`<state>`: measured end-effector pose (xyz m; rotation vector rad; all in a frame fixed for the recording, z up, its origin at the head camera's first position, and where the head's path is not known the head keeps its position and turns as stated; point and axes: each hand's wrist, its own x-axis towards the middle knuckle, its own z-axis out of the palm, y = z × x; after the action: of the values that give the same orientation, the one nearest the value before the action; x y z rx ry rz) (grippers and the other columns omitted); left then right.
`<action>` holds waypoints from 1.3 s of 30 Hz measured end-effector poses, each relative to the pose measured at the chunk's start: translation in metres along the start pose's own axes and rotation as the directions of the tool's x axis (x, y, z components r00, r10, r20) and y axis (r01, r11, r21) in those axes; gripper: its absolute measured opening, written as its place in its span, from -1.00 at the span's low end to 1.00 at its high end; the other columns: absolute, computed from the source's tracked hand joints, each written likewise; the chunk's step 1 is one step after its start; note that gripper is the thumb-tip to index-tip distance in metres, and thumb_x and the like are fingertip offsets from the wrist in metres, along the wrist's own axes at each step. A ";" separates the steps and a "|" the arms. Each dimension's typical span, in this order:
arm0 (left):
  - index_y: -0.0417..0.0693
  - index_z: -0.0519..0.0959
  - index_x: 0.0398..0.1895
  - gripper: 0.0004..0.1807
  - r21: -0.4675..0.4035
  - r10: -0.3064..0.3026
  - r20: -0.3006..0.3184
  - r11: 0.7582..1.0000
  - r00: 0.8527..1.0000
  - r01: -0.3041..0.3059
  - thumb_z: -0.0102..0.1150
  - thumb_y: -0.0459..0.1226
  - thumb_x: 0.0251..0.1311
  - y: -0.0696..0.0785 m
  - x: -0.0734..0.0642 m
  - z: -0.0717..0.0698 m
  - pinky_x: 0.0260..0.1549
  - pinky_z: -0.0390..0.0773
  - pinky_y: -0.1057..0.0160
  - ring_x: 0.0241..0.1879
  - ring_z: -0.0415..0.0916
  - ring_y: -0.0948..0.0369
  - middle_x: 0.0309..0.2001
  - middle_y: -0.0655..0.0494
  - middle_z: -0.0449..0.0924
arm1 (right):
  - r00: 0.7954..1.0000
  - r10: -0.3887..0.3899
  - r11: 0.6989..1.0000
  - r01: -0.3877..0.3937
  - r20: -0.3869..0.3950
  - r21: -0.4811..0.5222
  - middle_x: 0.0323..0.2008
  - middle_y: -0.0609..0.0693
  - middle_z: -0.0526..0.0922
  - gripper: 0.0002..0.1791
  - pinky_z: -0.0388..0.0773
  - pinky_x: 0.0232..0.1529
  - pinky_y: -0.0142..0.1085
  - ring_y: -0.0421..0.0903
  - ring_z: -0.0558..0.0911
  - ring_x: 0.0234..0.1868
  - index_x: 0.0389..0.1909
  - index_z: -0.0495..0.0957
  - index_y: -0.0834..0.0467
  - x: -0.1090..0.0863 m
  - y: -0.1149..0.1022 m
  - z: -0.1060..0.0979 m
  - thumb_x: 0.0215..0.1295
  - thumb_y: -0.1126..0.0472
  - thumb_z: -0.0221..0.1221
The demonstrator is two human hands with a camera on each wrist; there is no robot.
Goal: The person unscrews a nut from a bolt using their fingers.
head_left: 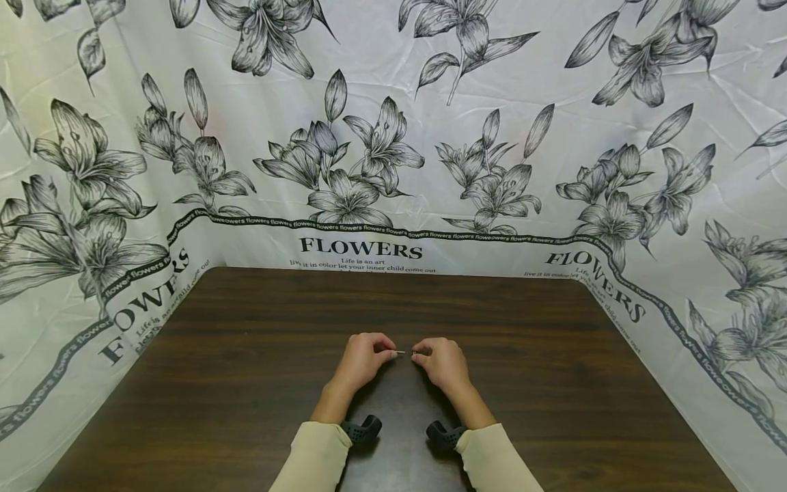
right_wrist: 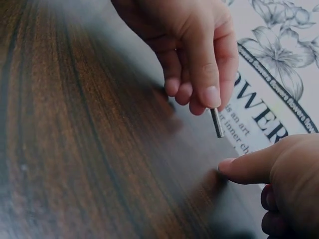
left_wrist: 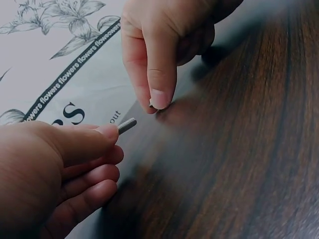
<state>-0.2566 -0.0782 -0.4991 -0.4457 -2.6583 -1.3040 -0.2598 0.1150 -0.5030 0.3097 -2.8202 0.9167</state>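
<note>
My left hand [head_left: 361, 360] pinches a thin threaded metal bolt [left_wrist: 127, 125] between thumb and forefinger. Its ridged end sticks out toward the right hand; the other end is hidden by the fingertips. Opposite it, my right hand [head_left: 444, 362] pinches a tiny light metal piece [head_left: 415, 353], mostly covered by thumb and finger, so its kind cannot be told. A small gap separates the bolt's tip from the right fingertips. In the right wrist view the bolt [right_wrist: 217, 122] points down toward the right thumb [right_wrist: 239, 168]. Both hands are just above the table.
Beneath the hands lies a dark brown wood-grain table [head_left: 277, 321]. A white cloth printed with flowers and lettering [head_left: 369, 164] hangs around its back and sides. Each wrist wears a dark device [head_left: 364, 429] below a cream sleeve [head_left: 316, 456].
</note>
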 end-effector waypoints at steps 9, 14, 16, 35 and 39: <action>0.02 0.72 -0.42 -0.95 -0.025 -0.011 -0.024 1.000 1.000 0.011 0.43 -0.32 0.07 -0.005 0.001 -0.001 -0.41 0.52 0.28 -0.44 0.54 0.31 -0.44 0.27 0.65 | 1.000 -0.014 0.999 0.014 0.009 -0.041 -0.26 -0.10 0.74 -0.88 0.59 -0.26 -0.06 0.00 0.69 -0.15 -0.31 0.78 -0.08 0.001 -0.005 0.000 0.11 0.07 0.40; 0.00 0.72 -0.40 -0.96 -0.031 -0.017 -0.024 0.999 1.000 0.016 0.42 -0.31 0.08 -0.006 0.001 -0.001 -0.45 0.51 0.26 -0.46 0.52 0.29 -0.44 0.25 0.64 | 1.000 -0.018 0.999 0.019 0.010 -0.048 -0.24 -0.10 0.74 -0.90 0.59 -0.28 -0.07 0.00 0.68 -0.14 -0.31 0.78 -0.10 0.003 -0.005 0.001 0.12 0.07 0.39; -0.01 0.72 -0.40 -0.96 -0.027 -0.015 -0.027 1.000 1.000 0.014 0.42 -0.32 0.08 -0.007 0.001 0.000 -0.46 0.50 0.27 -0.48 0.50 0.30 -0.45 0.25 0.64 | 1.000 -0.015 0.999 0.016 0.012 -0.046 -0.23 -0.09 0.74 -0.89 0.59 -0.29 -0.07 0.01 0.68 -0.14 -0.31 0.78 -0.10 0.003 -0.005 0.001 0.12 0.07 0.39; -0.03 0.72 -0.45 -0.92 0.059 0.062 -0.075 0.997 0.995 -0.058 0.46 -0.36 0.00 -0.007 0.003 0.006 -0.48 0.45 0.33 -0.50 0.41 0.31 -0.51 0.27 0.47 | 0.999 -0.027 0.997 0.030 0.045 -0.069 -0.57 -0.18 0.61 -0.80 0.44 -0.54 -0.24 -0.19 0.51 -0.55 -0.21 0.75 -0.08 0.004 -0.004 -0.005 0.11 0.04 0.40; -0.05 0.72 -0.44 -0.92 0.060 0.053 -0.058 0.997 0.997 -0.049 0.46 -0.37 0.01 -0.008 0.001 0.009 -0.47 0.44 0.34 -0.50 0.41 0.30 -0.50 0.26 0.47 | 0.998 -0.019 0.997 0.024 0.058 -0.076 -0.61 -0.22 0.54 -0.78 0.40 -0.57 -0.27 -0.24 0.45 -0.59 -0.19 0.74 -0.08 0.001 -0.002 -0.002 0.12 0.01 0.39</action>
<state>-0.2599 -0.0758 -0.5103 -0.4569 -2.6111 -1.2020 -0.2602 0.1145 -0.4995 0.3611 -2.8896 0.8050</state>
